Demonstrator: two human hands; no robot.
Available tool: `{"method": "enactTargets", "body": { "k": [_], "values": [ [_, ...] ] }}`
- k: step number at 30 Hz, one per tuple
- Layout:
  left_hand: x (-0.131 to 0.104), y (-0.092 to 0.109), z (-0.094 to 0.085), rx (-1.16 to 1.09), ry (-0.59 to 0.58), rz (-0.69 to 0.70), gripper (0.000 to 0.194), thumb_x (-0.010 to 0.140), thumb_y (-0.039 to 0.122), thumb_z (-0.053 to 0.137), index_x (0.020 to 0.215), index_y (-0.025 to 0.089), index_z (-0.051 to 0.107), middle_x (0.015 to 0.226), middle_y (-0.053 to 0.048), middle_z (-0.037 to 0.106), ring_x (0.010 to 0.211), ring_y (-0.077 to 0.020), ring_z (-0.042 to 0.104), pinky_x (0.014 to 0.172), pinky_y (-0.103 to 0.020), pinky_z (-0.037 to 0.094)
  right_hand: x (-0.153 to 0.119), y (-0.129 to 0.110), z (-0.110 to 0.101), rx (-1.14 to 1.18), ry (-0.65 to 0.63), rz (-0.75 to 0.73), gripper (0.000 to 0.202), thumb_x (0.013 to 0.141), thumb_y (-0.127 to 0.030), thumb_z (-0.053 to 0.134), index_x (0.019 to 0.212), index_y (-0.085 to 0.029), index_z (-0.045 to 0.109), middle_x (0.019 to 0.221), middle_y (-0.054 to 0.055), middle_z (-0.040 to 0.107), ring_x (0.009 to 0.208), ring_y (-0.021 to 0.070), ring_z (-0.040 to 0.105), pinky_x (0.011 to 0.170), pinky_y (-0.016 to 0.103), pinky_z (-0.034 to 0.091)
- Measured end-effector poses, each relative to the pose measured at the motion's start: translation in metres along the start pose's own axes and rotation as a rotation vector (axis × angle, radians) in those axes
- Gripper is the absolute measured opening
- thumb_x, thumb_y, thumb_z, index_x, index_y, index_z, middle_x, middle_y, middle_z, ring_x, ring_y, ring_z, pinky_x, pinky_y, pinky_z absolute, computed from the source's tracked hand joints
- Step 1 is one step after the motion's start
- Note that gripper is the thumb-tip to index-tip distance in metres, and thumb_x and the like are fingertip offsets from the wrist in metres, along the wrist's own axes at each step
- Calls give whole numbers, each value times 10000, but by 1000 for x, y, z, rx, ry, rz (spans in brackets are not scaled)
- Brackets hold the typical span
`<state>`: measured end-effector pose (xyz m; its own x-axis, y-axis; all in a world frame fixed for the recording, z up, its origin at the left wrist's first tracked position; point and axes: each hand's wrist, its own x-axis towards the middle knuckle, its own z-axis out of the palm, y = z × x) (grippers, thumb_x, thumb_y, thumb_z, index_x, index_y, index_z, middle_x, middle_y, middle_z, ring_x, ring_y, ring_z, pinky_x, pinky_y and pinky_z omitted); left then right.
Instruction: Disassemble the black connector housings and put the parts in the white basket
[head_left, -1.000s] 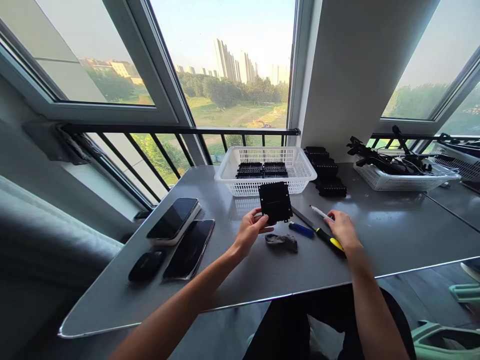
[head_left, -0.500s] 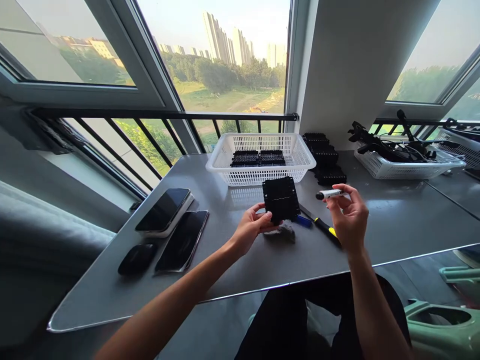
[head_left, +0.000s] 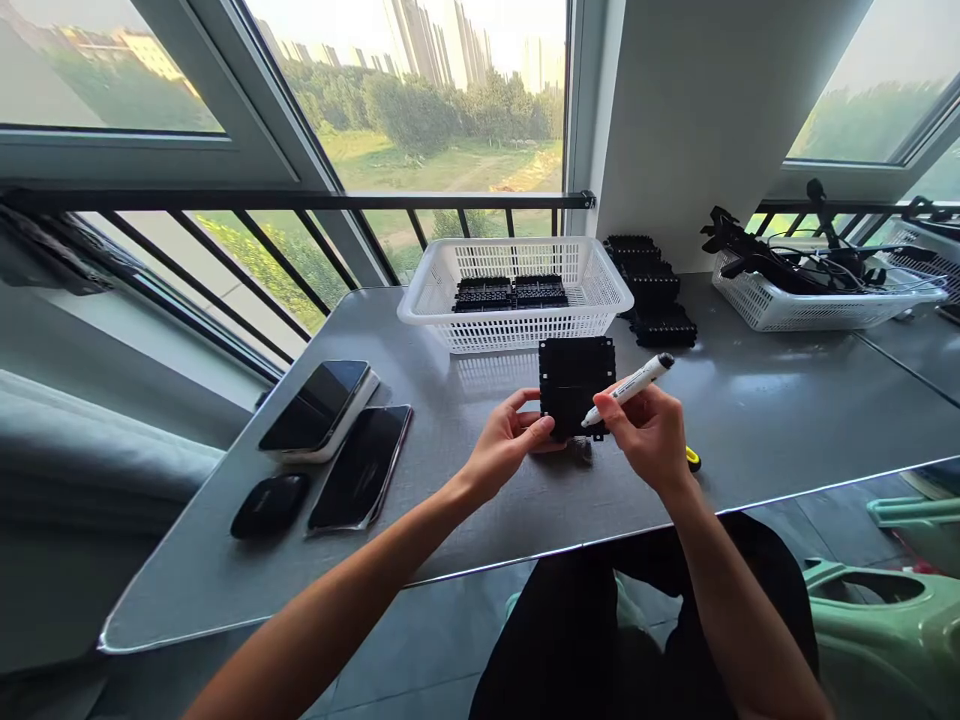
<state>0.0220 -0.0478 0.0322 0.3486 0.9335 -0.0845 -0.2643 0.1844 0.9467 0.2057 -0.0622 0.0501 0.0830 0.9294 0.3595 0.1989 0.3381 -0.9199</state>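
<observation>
My left hand (head_left: 511,440) grips a flat black plastic piece (head_left: 576,375) by its lower left corner, holding it up over the table with its face toward me. The piece has small notches along its edges. In my right hand (head_left: 646,430) is a white marker (head_left: 628,390), its black end pointing up and right. The marker's lower end is at the lower part of the black piece; whether it touches cannot be made out. Below the piece lies a small dark scrap (head_left: 579,452). A yellow-and-black handle (head_left: 693,459) shows partly behind my right wrist.
A white basket (head_left: 525,328) with black plastic pieces (head_left: 511,292) stands at the back. Stacked black pieces (head_left: 660,325) are beside it. Two phones (head_left: 361,468) and a black case (head_left: 270,505) lie left. Another basket (head_left: 814,310) holds cables and black gear.
My right hand has moved left and turned the marker, bringing its lower end to the black piece. The black piece has turned more squarely toward me. The view has tilted downward slightly.
</observation>
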Motion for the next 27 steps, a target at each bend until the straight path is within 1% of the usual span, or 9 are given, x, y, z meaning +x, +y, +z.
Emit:
{"method": "enactTargets", "body": {
  "k": [2,6,10,13,20,23,27],
  "values": [
    [0,0,0,0,-3,-14,510,711,361,780,1086,161,499,827,-69,748,799,-259,728,802,-429,573,0,-1,0,-11,-23,-5,196,812,-367,666,793,-176,626,657,17,655,556,143,610,489,227,463],
    [1,-1,-1,-22,-7,-40,521,699,370,789,1085,158,510,784,-59,745,781,-260,729,822,-457,563,-1,-2,-1,-68,-43,-13,189,817,-350,646,757,-173,617,611,5,628,500,124,563,444,217,423],
    [1,0,-1,-45,8,-56,545,683,365,803,1092,151,515,731,-44,735,728,-237,726,818,-453,565,0,-2,-1,-123,-46,-23,200,823,-355,627,746,-171,608,578,-7,596,474,112,525,431,215,399],
    [1,1,-1,-52,18,-53,550,679,360,807,1095,150,517,716,-41,731,718,-238,725,815,-458,565,1,-1,-1,-150,-44,-32,210,825,-364,620,739,-174,604,560,-13,580,457,107,503,420,216,380],
    [0,1,0,-55,44,-37,557,654,354,824,1080,148,530,655,-24,712,694,-228,718,772,-432,581,2,1,-1,-148,-58,-18,234,826,-396,623,746,-175,616,568,-2,600,468,120,518,432,229,391],
    [0,1,1,-48,46,-30,562,654,354,823,1083,148,524,672,-31,723,706,-240,722,794,-460,577,2,0,0,-139,-63,-8,229,824,-389,626,745,-174,613,574,-3,601,479,121,525,443,227,396],
    [-1,1,1,-34,38,-19,552,663,350,816,1079,147,515,695,-45,736,742,-263,729,805,-476,573,2,0,0,-138,-56,21,224,824,-371,628,723,-173,602,554,-18,565,467,106,488,439,223,367]
  ]
}}
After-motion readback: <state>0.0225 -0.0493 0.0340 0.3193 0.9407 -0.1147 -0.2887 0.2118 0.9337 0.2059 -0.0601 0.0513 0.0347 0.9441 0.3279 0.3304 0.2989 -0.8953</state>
